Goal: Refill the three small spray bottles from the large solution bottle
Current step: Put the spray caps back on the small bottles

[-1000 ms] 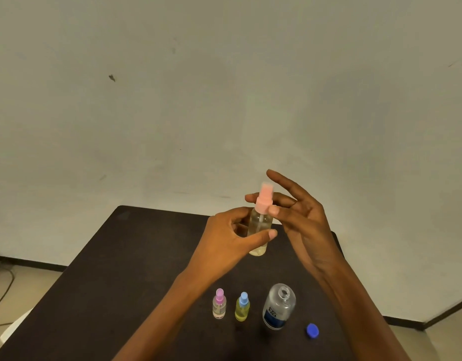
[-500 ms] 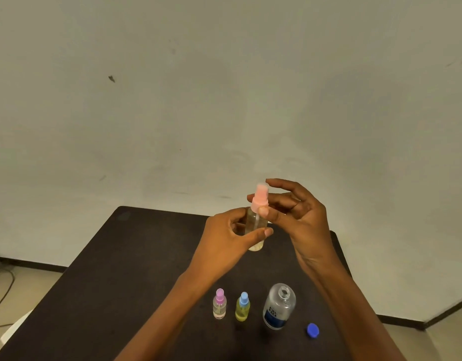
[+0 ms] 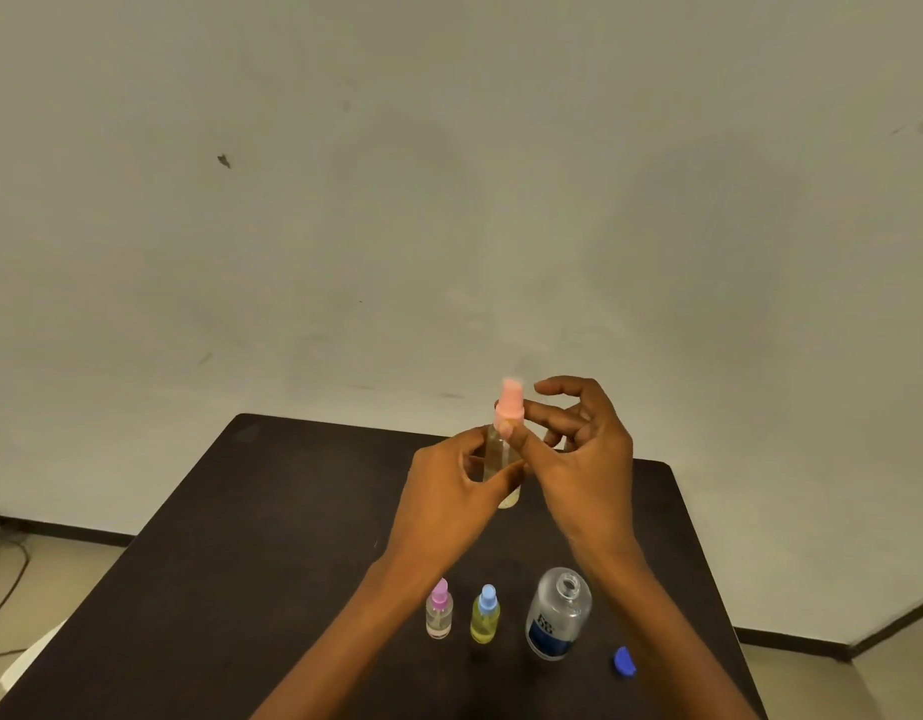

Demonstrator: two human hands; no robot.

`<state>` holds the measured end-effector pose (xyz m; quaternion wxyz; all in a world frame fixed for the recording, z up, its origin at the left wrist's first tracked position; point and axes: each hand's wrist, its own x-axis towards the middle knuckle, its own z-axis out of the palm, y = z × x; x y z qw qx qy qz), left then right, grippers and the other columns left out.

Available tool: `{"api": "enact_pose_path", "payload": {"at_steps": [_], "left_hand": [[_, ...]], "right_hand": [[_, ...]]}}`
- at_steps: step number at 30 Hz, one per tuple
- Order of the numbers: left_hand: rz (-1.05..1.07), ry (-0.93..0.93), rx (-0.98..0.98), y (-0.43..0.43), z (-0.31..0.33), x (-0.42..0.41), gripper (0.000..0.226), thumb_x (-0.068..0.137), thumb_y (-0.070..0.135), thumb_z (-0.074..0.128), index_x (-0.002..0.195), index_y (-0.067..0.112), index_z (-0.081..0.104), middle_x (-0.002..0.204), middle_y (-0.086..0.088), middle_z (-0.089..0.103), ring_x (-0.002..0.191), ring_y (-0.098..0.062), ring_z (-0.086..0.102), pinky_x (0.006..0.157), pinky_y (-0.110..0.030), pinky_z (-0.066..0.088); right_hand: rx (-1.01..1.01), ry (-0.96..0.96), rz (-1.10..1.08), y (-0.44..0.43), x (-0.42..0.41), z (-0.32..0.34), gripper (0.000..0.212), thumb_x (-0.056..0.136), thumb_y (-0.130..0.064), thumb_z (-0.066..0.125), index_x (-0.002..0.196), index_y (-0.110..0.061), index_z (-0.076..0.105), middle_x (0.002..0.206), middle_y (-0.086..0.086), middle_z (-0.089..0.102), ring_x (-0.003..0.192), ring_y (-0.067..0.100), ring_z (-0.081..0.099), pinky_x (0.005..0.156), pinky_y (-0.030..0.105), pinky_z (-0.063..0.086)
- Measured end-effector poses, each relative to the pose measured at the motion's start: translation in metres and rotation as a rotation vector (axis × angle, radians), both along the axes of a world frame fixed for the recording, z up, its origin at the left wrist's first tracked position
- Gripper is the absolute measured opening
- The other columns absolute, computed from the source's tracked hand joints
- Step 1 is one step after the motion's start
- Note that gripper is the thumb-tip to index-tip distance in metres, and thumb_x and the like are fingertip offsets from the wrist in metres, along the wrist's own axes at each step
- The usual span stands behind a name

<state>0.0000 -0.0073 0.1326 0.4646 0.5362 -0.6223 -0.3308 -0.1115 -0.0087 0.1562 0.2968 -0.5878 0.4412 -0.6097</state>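
Observation:
My left hand (image 3: 451, 491) grips the clear body of a spray bottle with a pink spray top (image 3: 509, 402), held upright above the dark table (image 3: 272, 511). My right hand (image 3: 584, 449) pinches the pink top between thumb and fingers. On the table near me stand a small spray bottle with a pink-purple top (image 3: 439, 610), a small yellow spray bottle with a blue top (image 3: 485, 615) and the large clear solution bottle (image 3: 557, 613), uncapped, with a blue label. Its blue cap (image 3: 624, 661) lies to its right.
A plain wall rises behind the table. The table's right edge runs close to the blue cap. A cable lies on the floor at the left, beside something white at the lower left corner.
My right hand's fingers have closed from spread open onto the pink spray top. The held bottle has shifted slightly left and the top looks blurred.

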Motion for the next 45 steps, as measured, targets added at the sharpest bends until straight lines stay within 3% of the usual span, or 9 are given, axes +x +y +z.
{"api": "enact_pose_path", "payload": {"at_steps": [4, 10, 16, 20, 23, 33, 37, 42, 45], "left_hand": [[-0.307, -0.03, 0.106, -0.003, 0.003, 0.017, 0.02, 0.086, 0.032, 0.062, 0.105, 0.03, 0.056, 0.104, 0.004, 0.066, 0.098, -0.013, 0.064, 0.092, -0.032, 0.052], [-0.696, -0.016, 0.283, 0.005, 0.004, 0.016, 0.011, 0.095, 0.015, 0.047, 0.099, 0.024, 0.052, 0.087, 0.006, 0.066, 0.088, -0.01, 0.065, 0.088, -0.03, 0.052], [-0.364, 0.041, 0.173, 0.005, -0.011, 0.001, 0.017, 0.087, 0.013, 0.06, 0.094, 0.027, 0.052, 0.066, 0.006, 0.059, 0.053, -0.003, 0.059, 0.06, -0.019, 0.053], [-0.167, -0.042, 0.06, 0.001, -0.024, -0.007, 0.023, 0.084, 0.02, 0.064, 0.106, 0.016, 0.057, 0.08, 0.0, 0.061, 0.07, -0.011, 0.06, 0.073, -0.03, 0.055], [-0.088, -0.084, 0.015, -0.001, -0.033, -0.01, 0.035, 0.084, 0.022, 0.065, 0.114, 0.007, 0.057, 0.075, 0.006, 0.058, 0.065, -0.009, 0.057, 0.068, -0.021, 0.051], [0.076, -0.156, -0.059, -0.002, -0.062, -0.013, 0.039, 0.086, 0.018, 0.062, 0.123, 0.01, 0.054, 0.097, -0.008, 0.07, 0.085, -0.017, 0.067, 0.081, -0.033, 0.057], [0.017, -0.099, 0.03, -0.006, -0.072, -0.005, 0.035, 0.087, 0.018, 0.062, 0.12, 0.013, 0.052, 0.095, -0.003, 0.067, 0.082, -0.012, 0.066, 0.077, -0.023, 0.056], [-0.082, 0.256, 0.263, -0.004, -0.094, 0.024, 0.03, 0.09, 0.027, 0.058, 0.114, 0.024, 0.041, 0.099, -0.003, 0.058, 0.085, -0.011, 0.062, 0.066, -0.02, 0.053], [-0.01, 0.352, 0.362, -0.002, -0.124, 0.052, 0.042, 0.082, 0.04, 0.056, 0.117, 0.021, 0.042, 0.105, -0.002, 0.055, 0.092, -0.012, 0.058, 0.07, -0.019, 0.048]], "right_hand": [[0.076, 0.09, 0.24, -0.015, -0.018, 0.0, 0.044, 0.068, -0.032, 0.078, 0.103, -0.029, 0.05, 0.08, -0.011, 0.062, 0.071, 0.011, 0.059, 0.067, 0.019, 0.051], [0.189, 0.387, 0.547, -0.022, -0.027, 0.006, 0.029, 0.068, -0.052, 0.066, 0.057, -0.03, 0.05, 0.054, -0.008, 0.047, 0.053, 0.004, 0.045, 0.055, 0.015, 0.039], [0.207, 0.456, 0.425, -0.017, -0.021, -0.003, 0.039, 0.083, -0.028, 0.065, 0.049, -0.027, 0.046, 0.042, -0.012, 0.046, 0.046, 0.002, 0.046, 0.051, 0.01, 0.036], [0.114, 0.339, 0.155, -0.014, -0.009, -0.023, 0.044, 0.085, -0.017, 0.064, 0.048, -0.025, 0.042, 0.04, -0.012, 0.044, 0.044, 0.004, 0.043, 0.048, 0.012, 0.033], [0.116, 0.306, 0.065, -0.014, -0.003, -0.033, 0.043, 0.085, -0.015, 0.063, 0.048, -0.025, 0.043, 0.04, -0.014, 0.046, 0.043, 0.004, 0.046, 0.046, 0.011, 0.034], [0.213, 0.241, -0.226, -0.013, 0.016, -0.062, 0.04, 0.082, -0.019, 0.064, 0.048, -0.025, 0.045, 0.042, -0.01, 0.043, 0.043, 0.008, 0.047, 0.046, 0.017, 0.038], [0.296, 0.343, -0.128, -0.015, 0.016, -0.07, 0.032, 0.084, -0.034, 0.061, 0.057, -0.027, 0.047, 0.052, -0.01, 0.048, 0.052, 0.006, 0.05, 0.055, 0.02, 0.039], [0.352, 0.408, 0.158, -0.02, 0.011, -0.07, 0.041, 0.078, -0.062, 0.046, 0.07, -0.022, 0.047, 0.06, -0.006, 0.047, 0.054, 0.005, 0.044, 0.058, 0.023, 0.04], [0.44, 0.426, 0.201, -0.029, 0.006, -0.078, 0.035, 0.086, -0.053, 0.044, 0.073, -0.02, 0.048, 0.062, -0.002, 0.048, 0.056, 0.009, 0.045, 0.062, 0.028, 0.041]]}}
